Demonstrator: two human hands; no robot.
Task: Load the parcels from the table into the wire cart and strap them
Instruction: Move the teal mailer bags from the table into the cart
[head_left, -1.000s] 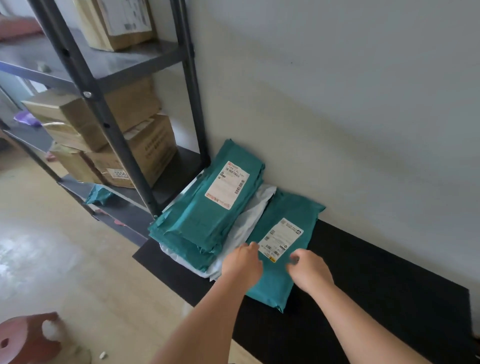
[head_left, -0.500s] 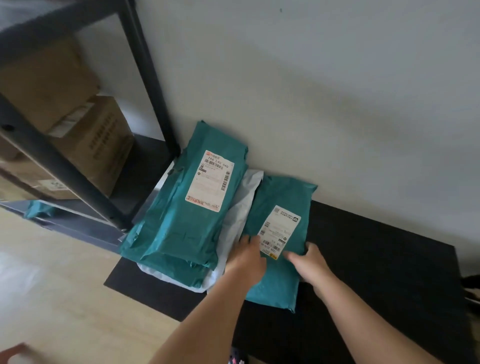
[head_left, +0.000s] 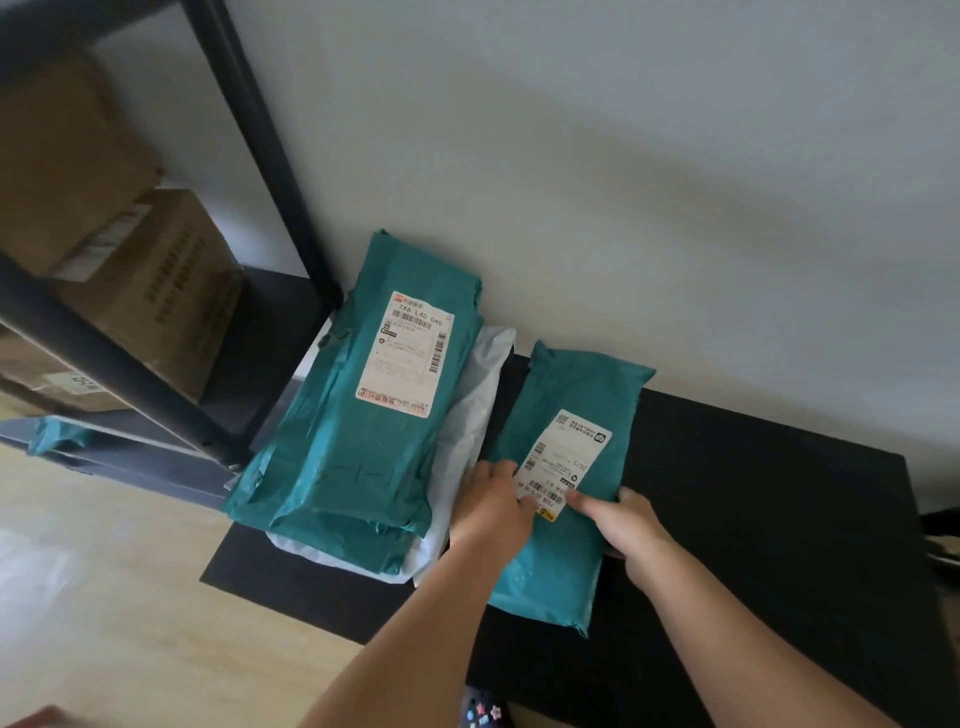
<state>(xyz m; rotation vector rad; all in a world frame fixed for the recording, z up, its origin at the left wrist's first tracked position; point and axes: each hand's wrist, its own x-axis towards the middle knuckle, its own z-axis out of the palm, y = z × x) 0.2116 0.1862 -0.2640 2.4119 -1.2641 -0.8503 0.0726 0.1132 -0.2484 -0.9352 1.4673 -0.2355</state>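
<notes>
1. From my remote seat I see the main risk in the grip. Both hands hold the near half of the small teal parcel (head_left: 571, 415), so I judge its far end may sag as it rises. The slick wrap could then slide out.
2. A second risk lies to the left. The left hand (head_left: 491, 512) is pressed against the white mailer (head_left: 480, 384) that lies under the stack of teal parcels (head_left: 353, 441). That stack hangs over the tabletop's (head_left: 753, 493) near-left edge, above the floor (head_left: 130, 597). A careless lift could drag the mailer and tip the pile off.
3. The small teal parcel lies flat on the tabletop, shipping label (head_left: 569, 457) up. It sits just right of the stack, with its far end close to the wall (head_left: 623, 182).
4. The left hand's fingers (head_left: 493, 473) curl over the parcel's left edge, and the thumb rests on the label's near corner.
5. The right hand (head_left: 631, 527) takes the right edge. Its thumb lies on top just beside the label, and its fingers (head_left: 626, 493) wrap the side. The parcel is clamped between the two hands and is not visibly off the tabletop.
6. The wire cart is out of view, so I cannot judge the carry path.
</notes>
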